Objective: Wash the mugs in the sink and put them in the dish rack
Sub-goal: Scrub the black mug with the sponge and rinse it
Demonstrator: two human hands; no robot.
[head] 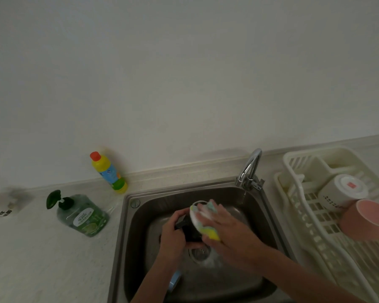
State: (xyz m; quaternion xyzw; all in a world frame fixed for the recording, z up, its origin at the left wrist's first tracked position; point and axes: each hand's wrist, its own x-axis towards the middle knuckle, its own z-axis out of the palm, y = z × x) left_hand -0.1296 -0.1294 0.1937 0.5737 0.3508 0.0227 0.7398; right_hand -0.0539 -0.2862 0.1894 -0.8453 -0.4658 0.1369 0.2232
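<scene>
— Where is the black mug [189,231]?
— Over the sink [140,237], between both hands. The left hand [173,234] is wrapped round it.
— And the right hand [225,228]?
— It grips a sponge [202,221] against the mug's rim. A white mug [339,193] and a pink mug [365,219] sit in the dish rack [315,226].

Dim, flat light it was, wide-angle bending at the edges, the pink mug [369,220] at three o'clock blurred, glare on the faucet [251,166].
</scene>
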